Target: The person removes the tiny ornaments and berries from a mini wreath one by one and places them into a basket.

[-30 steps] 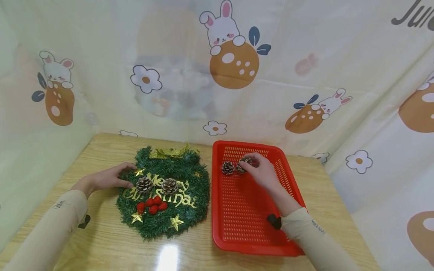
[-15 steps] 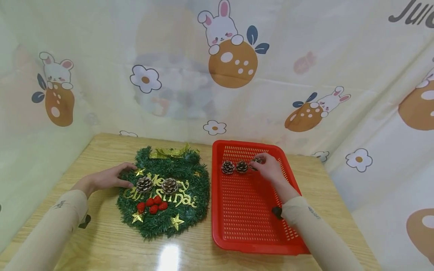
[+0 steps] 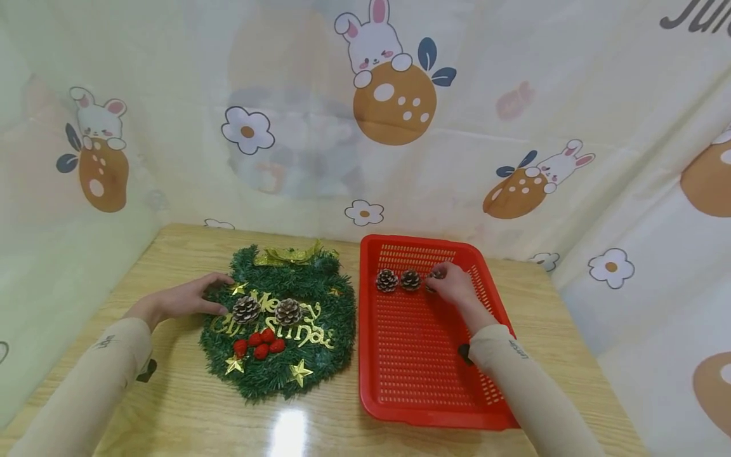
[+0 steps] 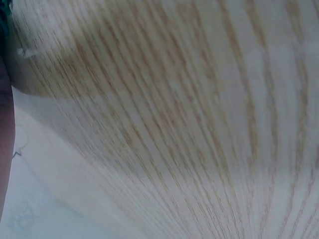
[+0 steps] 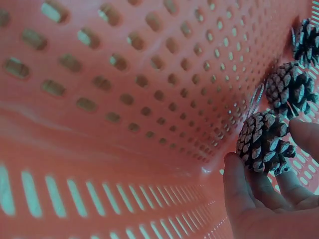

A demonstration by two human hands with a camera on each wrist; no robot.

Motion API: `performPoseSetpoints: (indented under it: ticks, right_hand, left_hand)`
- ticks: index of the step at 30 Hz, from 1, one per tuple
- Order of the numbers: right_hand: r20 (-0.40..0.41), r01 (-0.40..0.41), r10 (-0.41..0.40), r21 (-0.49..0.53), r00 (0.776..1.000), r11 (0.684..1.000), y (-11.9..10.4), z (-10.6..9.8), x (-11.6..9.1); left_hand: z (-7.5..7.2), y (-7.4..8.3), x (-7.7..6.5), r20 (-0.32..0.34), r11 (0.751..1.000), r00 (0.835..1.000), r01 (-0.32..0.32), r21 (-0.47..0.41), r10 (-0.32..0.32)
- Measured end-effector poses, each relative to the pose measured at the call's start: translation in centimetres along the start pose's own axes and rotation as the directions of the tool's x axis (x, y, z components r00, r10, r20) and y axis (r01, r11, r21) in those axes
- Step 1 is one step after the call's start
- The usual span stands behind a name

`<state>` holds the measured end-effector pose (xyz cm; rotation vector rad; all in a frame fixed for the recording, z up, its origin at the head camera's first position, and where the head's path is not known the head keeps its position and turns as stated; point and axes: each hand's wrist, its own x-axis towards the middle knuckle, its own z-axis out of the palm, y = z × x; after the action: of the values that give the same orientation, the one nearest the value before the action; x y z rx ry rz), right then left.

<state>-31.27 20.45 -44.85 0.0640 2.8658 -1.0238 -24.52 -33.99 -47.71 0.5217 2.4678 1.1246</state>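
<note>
A: What is the right hand (image 3: 453, 285) doing?

B: It's pinching a pine cone (image 5: 264, 143) between thumb and fingers, inside the red plastic basket (image 3: 411, 355), near its twelve o'clock end.

A: Why just there?

B: A middle pine cone (image 3: 410, 280) and an end pine cone (image 3: 386, 280) are sitting toward its nine o'clock, and it's forming a row with them. The fingertip hold is probably leaving its neighbour undisturbed in that close spacing.

A: And the left hand (image 3: 197, 297)?

B: Its thumb and fingers are lying spread at the Christmas wreath (image 3: 288, 277), between nine and ten o'clock on its edge, perhaps steadying it on the desk (image 3: 188, 406). Whether they're pressing, I can't tell.

A: Which way is the held cone pointing?

B: It's looking nearly round, so I'm judging by the scales. In the right wrist view, the tighter, browner ones are facing roughly ten o'clock and the more open ones roughly four, so its long axis is probably running along that line. Which end is the tip, I can't say for certain.
</note>
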Motion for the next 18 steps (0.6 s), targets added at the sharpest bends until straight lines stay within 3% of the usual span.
performPoseSetpoints:
  ticks: [8,18]
  right_hand:
    - [0.020,0.029,-0.028,-0.055,0.999,0.998,0.72,0.33,0.50]
    - [0.025,0.012,-0.012,-0.028,1.000,1.000,0.20,0.02,0.09]
  left_hand:
    - [0.02,-0.17,0.22,-0.002,1.000,1.000,0.002,-0.002,-0.002]
    - [0.05,-0.04,0.17,-0.007,1.000,1.000,-0.002,0.007,0.002]
